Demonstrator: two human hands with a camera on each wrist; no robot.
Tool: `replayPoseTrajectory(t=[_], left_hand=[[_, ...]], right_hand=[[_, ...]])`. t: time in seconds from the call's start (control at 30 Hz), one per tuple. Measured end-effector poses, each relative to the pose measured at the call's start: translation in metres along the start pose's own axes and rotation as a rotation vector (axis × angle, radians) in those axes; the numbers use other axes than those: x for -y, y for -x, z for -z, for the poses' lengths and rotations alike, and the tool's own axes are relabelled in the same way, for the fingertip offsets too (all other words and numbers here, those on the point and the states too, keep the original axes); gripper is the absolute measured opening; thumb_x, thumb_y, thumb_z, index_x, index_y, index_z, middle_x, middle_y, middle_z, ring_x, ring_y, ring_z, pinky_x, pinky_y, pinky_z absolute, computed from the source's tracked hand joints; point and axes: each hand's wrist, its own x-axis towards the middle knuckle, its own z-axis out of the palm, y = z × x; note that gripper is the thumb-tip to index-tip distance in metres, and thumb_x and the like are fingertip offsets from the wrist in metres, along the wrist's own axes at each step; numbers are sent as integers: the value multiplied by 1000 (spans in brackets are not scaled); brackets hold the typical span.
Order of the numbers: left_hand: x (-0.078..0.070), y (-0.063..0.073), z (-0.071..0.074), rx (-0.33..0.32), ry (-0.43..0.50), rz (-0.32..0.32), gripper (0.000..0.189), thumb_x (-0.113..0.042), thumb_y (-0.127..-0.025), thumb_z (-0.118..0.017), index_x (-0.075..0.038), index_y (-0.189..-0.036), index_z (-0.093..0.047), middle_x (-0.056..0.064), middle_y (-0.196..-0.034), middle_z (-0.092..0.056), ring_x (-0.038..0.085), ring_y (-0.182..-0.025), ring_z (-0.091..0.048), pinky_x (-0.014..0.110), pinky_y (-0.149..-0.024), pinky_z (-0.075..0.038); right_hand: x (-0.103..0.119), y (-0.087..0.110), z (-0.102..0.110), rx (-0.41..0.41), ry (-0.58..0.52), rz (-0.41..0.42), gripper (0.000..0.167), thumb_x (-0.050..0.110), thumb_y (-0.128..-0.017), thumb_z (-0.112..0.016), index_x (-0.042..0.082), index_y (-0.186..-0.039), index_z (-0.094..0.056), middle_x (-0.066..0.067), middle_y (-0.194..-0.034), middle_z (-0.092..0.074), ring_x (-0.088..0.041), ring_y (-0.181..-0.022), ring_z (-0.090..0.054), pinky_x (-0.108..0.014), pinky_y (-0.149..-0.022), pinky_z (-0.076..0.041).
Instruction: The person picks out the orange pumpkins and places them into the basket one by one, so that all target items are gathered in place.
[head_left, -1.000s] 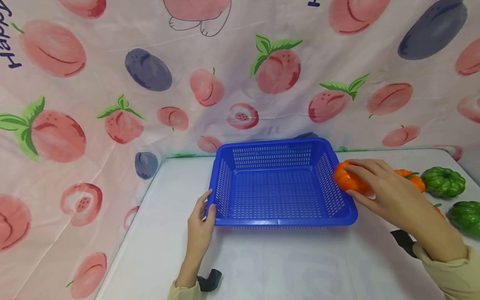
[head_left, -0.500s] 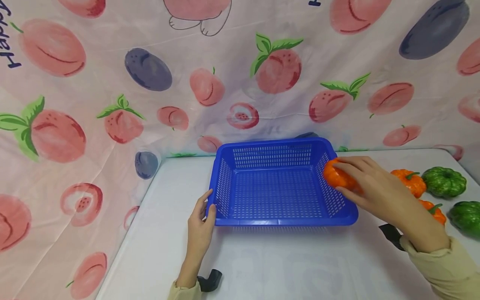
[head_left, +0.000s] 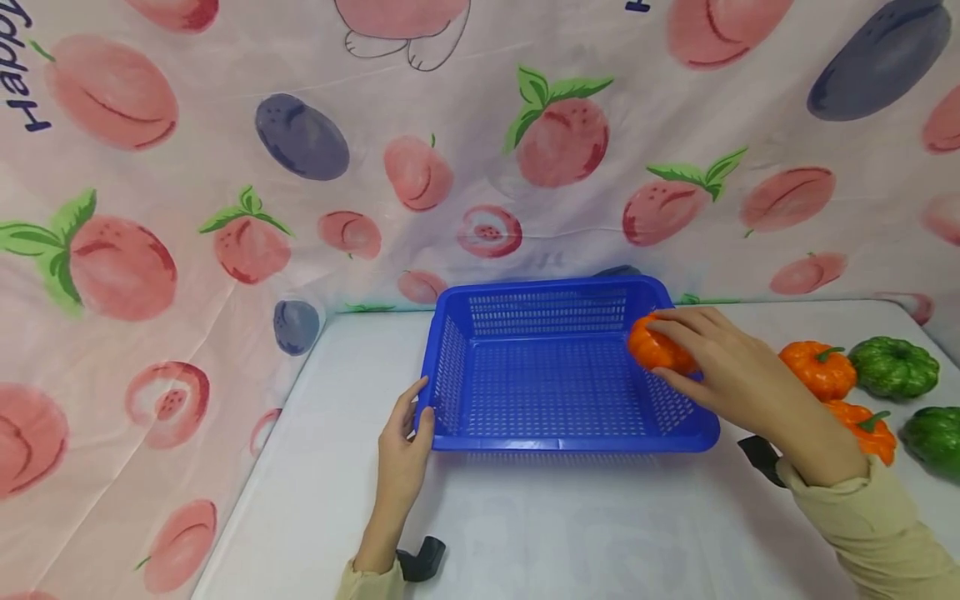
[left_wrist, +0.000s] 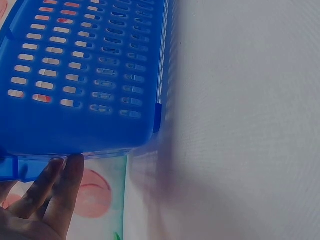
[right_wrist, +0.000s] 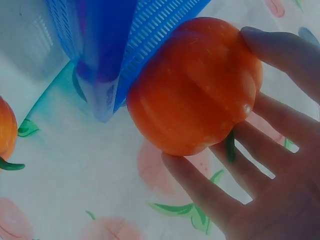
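A small orange pumpkin (head_left: 660, 346) with a green stem (right_wrist: 230, 145) is held in my right hand (head_left: 731, 371), over the right side of a blue plastic basket (head_left: 558, 445). In the right wrist view the thumb and fingers spread around the pumpkin (right_wrist: 195, 90), and the basket's wall (right_wrist: 145, 47) shows behind it. At the basket's front left corner my left hand (head_left: 402, 458) grips the rim, thumb at the edge and fingers against the outside. The left wrist view shows its fingertips (left_wrist: 74, 167) at the basket's wall (left_wrist: 75, 120). Nothing lies inside the basket.
Right of the basket on the white table (head_left: 570, 533) are two more orange pumpkins, one farther back (head_left: 813, 372) and one nearer (head_left: 862, 427). Beside them sit a ribbed green pumpkin (head_left: 892, 368) and another green one (head_left: 933, 440). A fruit-print cloth (head_left: 465, 100) hangs behind.
My right hand has carried the orange pumpkin leftward from outside the basket's right rim to over its inside. The left hand and the basket have stayed in place.
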Motion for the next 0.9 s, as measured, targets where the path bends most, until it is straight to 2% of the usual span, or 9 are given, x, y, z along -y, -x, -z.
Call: replayPoseTrajectory(t=[0.27, 0.4, 0.9], left_hand=[[0, -1, 0, -4, -2, -3, 40, -13, -102, -53, -17, -142, -54, 19, -140, -57, 36, -124, -59, 50, -94, -53], [2, -1, 0, -1, -6, -6, 40, -14, -103, -53, -17, -142, -53, 18, -142, -55, 38, -126, -57, 52, -94, -52], [-1, 0, 1, 4, 6, 6, 40, -14, -102, -54, -19, -142, -53, 17, -138, -58, 33, -124, -60, 49, -92, -54]], right_hand=[[-1, -6, -9, 17, -7, 34, 54, 21, -81, -82, 3, -128, -63, -19, -129, -59, -39, -120, -52, -60, -77, -55], [-2, -8, -14, 20, -26, 56, 52, 20, -81, -82, 4, -127, -64, -19, -128, -59, -39, -120, -53, -59, -79, -56], [-6, -13, -29, 124, -51, 53, 52, 24, -85, -80, 3, -129, -62, -17, -132, -58, -38, -124, -51, -58, -90, -53]])
